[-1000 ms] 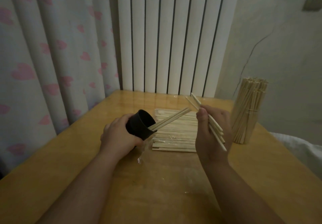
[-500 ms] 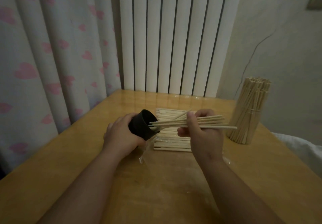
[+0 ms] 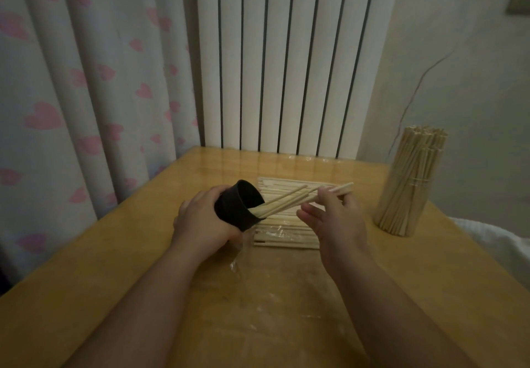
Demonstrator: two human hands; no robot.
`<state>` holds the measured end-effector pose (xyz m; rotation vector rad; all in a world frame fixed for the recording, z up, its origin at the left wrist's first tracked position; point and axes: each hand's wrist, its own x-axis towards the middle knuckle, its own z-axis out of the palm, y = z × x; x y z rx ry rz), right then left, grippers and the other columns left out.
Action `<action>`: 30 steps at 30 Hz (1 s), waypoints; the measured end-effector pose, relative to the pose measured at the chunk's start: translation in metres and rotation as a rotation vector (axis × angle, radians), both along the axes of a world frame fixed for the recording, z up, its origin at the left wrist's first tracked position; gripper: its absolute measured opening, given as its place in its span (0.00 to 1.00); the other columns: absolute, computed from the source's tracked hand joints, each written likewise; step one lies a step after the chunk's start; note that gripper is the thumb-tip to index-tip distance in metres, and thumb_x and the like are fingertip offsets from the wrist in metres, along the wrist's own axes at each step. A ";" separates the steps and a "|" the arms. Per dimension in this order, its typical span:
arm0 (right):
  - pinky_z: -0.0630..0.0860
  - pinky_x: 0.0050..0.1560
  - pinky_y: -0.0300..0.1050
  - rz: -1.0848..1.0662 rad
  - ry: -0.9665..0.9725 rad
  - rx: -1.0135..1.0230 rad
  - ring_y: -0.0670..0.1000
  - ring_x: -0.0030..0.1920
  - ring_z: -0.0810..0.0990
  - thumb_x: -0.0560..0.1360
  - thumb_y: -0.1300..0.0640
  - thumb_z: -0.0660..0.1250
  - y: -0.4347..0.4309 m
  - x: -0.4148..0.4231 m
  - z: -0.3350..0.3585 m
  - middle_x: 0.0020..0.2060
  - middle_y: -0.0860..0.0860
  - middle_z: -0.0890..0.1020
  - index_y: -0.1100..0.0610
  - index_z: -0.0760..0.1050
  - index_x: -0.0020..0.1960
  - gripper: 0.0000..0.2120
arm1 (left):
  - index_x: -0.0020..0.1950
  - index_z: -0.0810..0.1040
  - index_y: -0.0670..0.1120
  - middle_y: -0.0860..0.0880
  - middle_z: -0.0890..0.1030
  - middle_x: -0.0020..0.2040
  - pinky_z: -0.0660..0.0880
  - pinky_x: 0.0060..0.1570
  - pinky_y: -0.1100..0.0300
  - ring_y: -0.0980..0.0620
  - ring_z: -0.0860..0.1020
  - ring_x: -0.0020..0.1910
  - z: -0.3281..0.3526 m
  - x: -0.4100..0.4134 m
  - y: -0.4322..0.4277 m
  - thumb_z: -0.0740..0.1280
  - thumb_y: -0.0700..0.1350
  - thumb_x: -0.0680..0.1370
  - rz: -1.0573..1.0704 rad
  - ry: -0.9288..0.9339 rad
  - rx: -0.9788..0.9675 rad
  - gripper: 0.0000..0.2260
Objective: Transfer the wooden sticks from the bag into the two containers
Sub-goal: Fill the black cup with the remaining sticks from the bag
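The left hand (image 3: 200, 218) wraps its grip round the wall of the black cup (image 3: 235, 207) and holds it tipped on its side just above the surface (image 3: 143, 267), mouth turned to the right and a little upward. That tilt seems chosen so long pieces can slide in lengthwise rather than be dropped from above. The right hand (image 3: 335, 218) has a handful of sticks (image 3: 286, 203): its fingers curl over their far ends while the thumb spreads out below, so the grip looks light, more guiding than clamping. The near ends are already inside the cup's mouth and the far ends poke out just past the fingers. The long axis of the handful runs from lower left to upper right, in line with the cup's opening, which probably lets the sticks feed straight to the bottom.

Under both hands lies the clear bag (image 3: 286, 235), flat on the surface, with many sticks in it lying side by side, long axis left to right. Well apart at the right stands an upright bundle of sticks (image 3: 407, 190), ends up; whatever holds it cannot be made out
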<state>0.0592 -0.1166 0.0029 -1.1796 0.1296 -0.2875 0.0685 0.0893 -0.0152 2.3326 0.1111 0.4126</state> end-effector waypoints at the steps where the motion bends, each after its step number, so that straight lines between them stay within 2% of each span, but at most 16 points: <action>1: 0.81 0.44 0.45 -0.036 0.005 -0.074 0.53 0.46 0.81 0.80 0.57 0.66 -0.001 0.000 -0.001 0.51 0.56 0.80 0.56 0.75 0.55 0.06 | 0.70 0.71 0.61 0.60 0.71 0.56 0.70 0.65 0.43 0.47 0.68 0.65 0.000 0.000 0.000 0.82 0.46 0.59 0.000 -0.002 -0.006 0.42; 4: 0.78 0.44 0.46 -0.070 0.005 -0.246 0.50 0.47 0.79 0.79 0.54 0.68 -0.005 -0.001 -0.001 0.52 0.52 0.79 0.51 0.76 0.57 0.08 | 0.70 0.71 0.61 0.60 0.71 0.56 0.70 0.65 0.45 0.48 0.67 0.65 -0.001 0.000 0.001 0.82 0.46 0.60 -0.001 -0.018 -0.027 0.40; 6: 0.78 0.47 0.46 -0.049 0.009 -0.274 0.48 0.48 0.77 0.80 0.52 0.65 -0.006 -0.002 0.001 0.51 0.48 0.78 0.47 0.76 0.54 0.04 | 0.70 0.71 0.61 0.60 0.70 0.56 0.70 0.65 0.46 0.48 0.67 0.65 -0.001 0.000 0.000 0.82 0.46 0.61 -0.007 -0.017 -0.029 0.41; 7: 0.78 0.49 0.47 -0.039 0.015 -0.287 0.47 0.49 0.77 0.81 0.51 0.64 -0.005 -0.001 0.001 0.51 0.47 0.78 0.47 0.76 0.56 0.05 | 0.70 0.71 0.61 0.61 0.70 0.56 0.70 0.65 0.46 0.48 0.67 0.65 -0.001 0.000 0.000 0.82 0.47 0.60 -0.010 -0.013 -0.029 0.41; 9: 0.79 0.54 0.49 0.012 0.033 -0.210 0.47 0.53 0.78 0.82 0.51 0.61 -0.002 0.001 0.000 0.53 0.47 0.77 0.49 0.72 0.68 0.14 | 0.70 0.71 0.61 0.61 0.71 0.56 0.70 0.65 0.45 0.49 0.67 0.65 -0.001 0.000 0.000 0.83 0.47 0.60 -0.016 -0.013 -0.032 0.41; 11: 0.80 0.57 0.52 0.093 0.044 0.025 0.52 0.55 0.81 0.84 0.50 0.59 0.001 0.001 0.002 0.56 0.52 0.78 0.50 0.66 0.74 0.19 | 0.70 0.71 0.61 0.60 0.71 0.56 0.70 0.65 0.44 0.49 0.68 0.65 -0.002 0.001 -0.001 0.83 0.47 0.60 -0.023 -0.020 -0.040 0.41; 13: 0.80 0.58 0.54 0.140 0.040 0.209 0.55 0.55 0.83 0.84 0.52 0.58 0.001 0.000 0.004 0.58 0.56 0.79 0.52 0.66 0.74 0.19 | 0.69 0.72 0.61 0.60 0.72 0.56 0.70 0.65 0.42 0.48 0.68 0.66 -0.002 0.001 0.000 0.83 0.47 0.60 -0.027 -0.019 -0.050 0.41; 16: 0.80 0.60 0.55 0.149 0.015 0.183 0.55 0.53 0.85 0.84 0.55 0.58 0.001 0.000 0.003 0.56 0.57 0.82 0.54 0.70 0.71 0.16 | 0.69 0.72 0.60 0.61 0.72 0.55 0.71 0.65 0.43 0.49 0.69 0.65 -0.002 0.002 0.000 0.83 0.48 0.59 -0.031 -0.017 -0.055 0.41; 18: 0.79 0.60 0.56 0.159 0.011 0.174 0.56 0.56 0.84 0.85 0.51 0.57 -0.001 0.000 0.003 0.55 0.57 0.82 0.56 0.74 0.62 0.13 | 0.70 0.71 0.60 0.61 0.71 0.56 0.71 0.65 0.44 0.49 0.69 0.65 -0.002 0.002 0.000 0.83 0.48 0.59 -0.031 -0.016 -0.042 0.41; 20: 0.77 0.61 0.54 0.186 0.008 0.246 0.56 0.60 0.81 0.83 0.47 0.58 -0.001 -0.002 0.007 0.56 0.55 0.81 0.55 0.73 0.60 0.13 | 0.70 0.71 0.61 0.61 0.71 0.56 0.71 0.65 0.44 0.49 0.69 0.65 -0.002 0.002 0.000 0.83 0.49 0.59 -0.028 -0.013 -0.029 0.41; 23: 0.74 0.67 0.56 0.173 -0.032 0.133 0.57 0.69 0.74 0.73 0.42 0.67 0.005 -0.002 0.010 0.68 0.56 0.75 0.52 0.71 0.67 0.25 | 0.70 0.71 0.61 0.61 0.72 0.56 0.72 0.64 0.43 0.48 0.69 0.65 -0.002 0.002 0.000 0.83 0.49 0.58 -0.028 -0.017 -0.008 0.42; 24: 0.75 0.66 0.54 0.162 -0.046 0.072 0.56 0.69 0.74 0.74 0.44 0.67 0.007 -0.001 0.009 0.71 0.55 0.72 0.52 0.69 0.71 0.28 | 0.70 0.71 0.61 0.61 0.71 0.56 0.72 0.64 0.43 0.48 0.69 0.65 -0.003 0.002 0.000 0.83 0.49 0.58 -0.026 -0.017 -0.004 0.42; 25: 0.78 0.61 0.51 0.153 -0.040 0.034 0.53 0.65 0.77 0.78 0.49 0.65 0.007 0.002 0.008 0.70 0.53 0.73 0.53 0.67 0.73 0.25 | 0.70 0.71 0.61 0.61 0.71 0.56 0.71 0.64 0.44 0.48 0.68 0.65 -0.003 0.002 0.000 0.83 0.48 0.58 -0.024 -0.017 0.002 0.43; 26: 0.82 0.53 0.45 0.130 -0.050 -0.007 0.49 0.58 0.81 0.82 0.54 0.63 0.004 0.004 0.004 0.64 0.50 0.77 0.53 0.68 0.73 0.20 | 0.70 0.71 0.61 0.61 0.71 0.56 0.71 0.64 0.44 0.48 0.68 0.65 -0.002 0.001 0.000 0.83 0.48 0.59 -0.021 -0.016 0.008 0.42; 28: 0.82 0.42 0.39 0.060 -0.046 -0.110 0.47 0.47 0.84 0.83 0.58 0.61 -0.004 0.007 -0.003 0.51 0.48 0.82 0.52 0.73 0.67 0.13 | 0.71 0.70 0.61 0.61 0.71 0.56 0.71 0.64 0.44 0.48 0.68 0.65 -0.002 0.001 0.000 0.83 0.48 0.59 -0.020 -0.015 0.019 0.42; 30: 0.82 0.40 0.40 -0.001 -0.053 -0.176 0.50 0.47 0.85 0.82 0.59 0.63 -0.007 0.007 -0.005 0.49 0.53 0.82 0.52 0.74 0.61 0.09 | 0.70 0.70 0.62 0.61 0.70 0.56 0.70 0.65 0.45 0.49 0.68 0.64 -0.002 0.002 0.000 0.83 0.48 0.59 -0.024 -0.010 0.019 0.42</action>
